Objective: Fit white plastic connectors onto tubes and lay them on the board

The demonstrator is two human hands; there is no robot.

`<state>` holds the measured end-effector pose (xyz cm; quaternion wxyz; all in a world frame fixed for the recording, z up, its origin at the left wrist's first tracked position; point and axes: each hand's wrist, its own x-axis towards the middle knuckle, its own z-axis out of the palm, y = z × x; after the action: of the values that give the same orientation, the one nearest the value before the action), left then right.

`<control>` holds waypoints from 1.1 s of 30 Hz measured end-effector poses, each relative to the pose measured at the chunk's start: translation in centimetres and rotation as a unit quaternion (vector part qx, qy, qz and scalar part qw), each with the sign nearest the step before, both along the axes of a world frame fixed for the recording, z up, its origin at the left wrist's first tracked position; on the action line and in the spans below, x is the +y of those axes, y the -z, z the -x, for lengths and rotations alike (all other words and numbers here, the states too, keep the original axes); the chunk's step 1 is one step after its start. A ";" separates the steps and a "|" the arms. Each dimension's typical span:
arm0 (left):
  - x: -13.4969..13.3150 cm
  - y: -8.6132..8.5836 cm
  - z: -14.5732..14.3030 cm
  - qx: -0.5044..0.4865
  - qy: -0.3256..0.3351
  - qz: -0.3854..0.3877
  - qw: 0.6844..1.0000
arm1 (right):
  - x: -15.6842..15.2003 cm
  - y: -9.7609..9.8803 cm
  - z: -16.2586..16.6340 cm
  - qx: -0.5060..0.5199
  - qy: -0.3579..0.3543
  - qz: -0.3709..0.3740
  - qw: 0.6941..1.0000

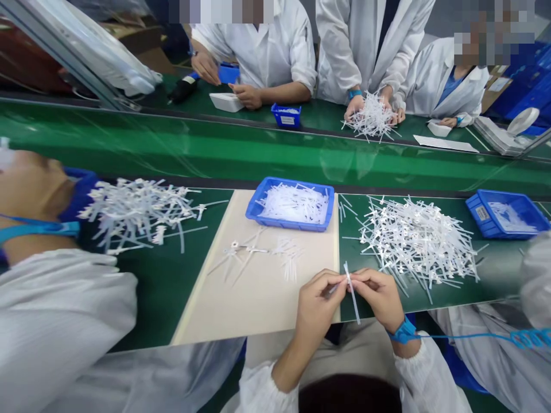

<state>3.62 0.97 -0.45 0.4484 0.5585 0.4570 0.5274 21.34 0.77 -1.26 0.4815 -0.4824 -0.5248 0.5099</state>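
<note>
My left hand (317, 303) and my right hand (380, 297) meet over the near edge of the table, fingers pinched together. Between them they hold a thin white plastic tube piece (352, 289) that sticks down from the fingertips. A blue strap (403, 331) circles my right wrist. Just beyond my right hand lies a large pile of white tube pieces (419, 238) on the green mat. A few loose tube pieces (258, 252) lie on the beige mat (258, 298) ahead of my left hand. A blue tray (293, 203) full of tube pieces stands behind them.
A green conveyor belt (215, 149) runs across the middle. Three people in white coats work on its far side with small blue bins (286, 115) and a tube pile (371, 117). A person's arm at the left rests by another pile (138, 209). A second blue tray (505, 213) sits far right.
</note>
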 end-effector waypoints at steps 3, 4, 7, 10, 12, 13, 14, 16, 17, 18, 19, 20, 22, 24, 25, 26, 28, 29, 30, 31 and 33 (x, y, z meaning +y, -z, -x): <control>0.1 0.1 0.0 0.000 0.000 0.009 1.000 | 0.1 0.0 0.1 0.009 0.005 0.007 1.000; 0.1 0.1 0.0 0.000 0.001 0.010 1.000 | 0.1 0.1 0.2 0.019 0.008 0.015 1.000; 0.2 0.1 0.0 0.006 0.007 0.006 1.000 | 0.2 0.0 0.3 0.054 0.019 0.044 0.997; 0.1 0.2 0.0 0.022 0.010 -0.008 1.000 | 0.3 -0.1 0.3 0.071 0.026 0.057 0.996; 0.0 0.3 0.0 0.032 0.005 -0.013 0.999 | 0.2 -0.2 0.3 0.076 0.026 0.058 0.995; 0.0 0.3 0.0 0.034 0.003 -0.014 0.999 | 0.2 -0.3 0.3 0.078 0.025 0.059 0.995; -0.1 0.3 0.0 0.035 0.001 -0.014 0.999 | 0.2 -0.3 0.4 0.080 0.024 0.060 0.995; -0.1 0.3 -0.1 0.033 0.000 -0.013 0.999 | 0.1 -0.3 0.4 0.082 0.024 0.062 0.994; -0.1 0.3 -0.2 0.031 0.000 -0.012 0.999 | 0.1 -0.2 0.5 0.082 0.025 0.062 0.994; -0.1 0.3 -0.2 0.028 0.000 -0.011 1.000 | 0.1 -0.1 0.5 0.080 0.024 0.063 0.995; 0.0 0.3 -0.3 0.027 0.000 -0.009 1.000 | 0.1 -0.1 0.4 0.076 0.023 0.062 0.995; 0.0 0.4 -0.3 0.027 0.000 -0.007 1.000 | 0.1 0.0 0.4 0.071 0.021 0.060 0.995; 0.0 0.4 -0.3 0.030 -0.001 0.001 1.000 | 0.1 0.1 0.2 0.059 0.014 0.052 0.997; 0.0 0.3 -0.3 0.028 0.001 0.010 1.000 | 0.0 0.0 0.0 0.046 0.006 0.042 0.998; 0.0 0.3 -0.2 0.024 0.005 0.015 1.000 | 0.0 0.0 -0.1 0.039 0.001 0.038 0.999; -0.1 0.3 -0.3 0.017 0.010 0.018 1.000 | -0.1 -0.1 -0.2 0.031 -0.004 0.036 0.999; -0.3 0.2 -0.3 0.007 0.015 0.018 1.000 | -0.1 -0.2 -0.5 0.013 -0.016 0.033 0.999; -0.3 0.3 -0.4 0.004 0.010 0.015 1.000 | -0.1 -0.2 -0.6 0.005 -0.021 0.033 0.999; -0.4 0.3 -0.5 0.005 0.004 0.012 1.000 | -0.1 -0.2 -0.8 -0.002 -0.019 0.032 0.999; -0.4 0.4 -0.5 0.005 -0.003 0.007 1.000 | 0.0 -0.1 -0.9 -0.008 -0.019 0.031 0.999; -0.4 0.6 -0.6 0.010 -0.013 0.003 1.000 | 0.1 0.1 -1.0 -0.011 -0.021 0.028 0.999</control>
<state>4.26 0.57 -1.04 0.4384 0.5569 0.4700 0.5261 22.32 0.89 -1.37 0.4512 -0.4899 -0.5253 0.5296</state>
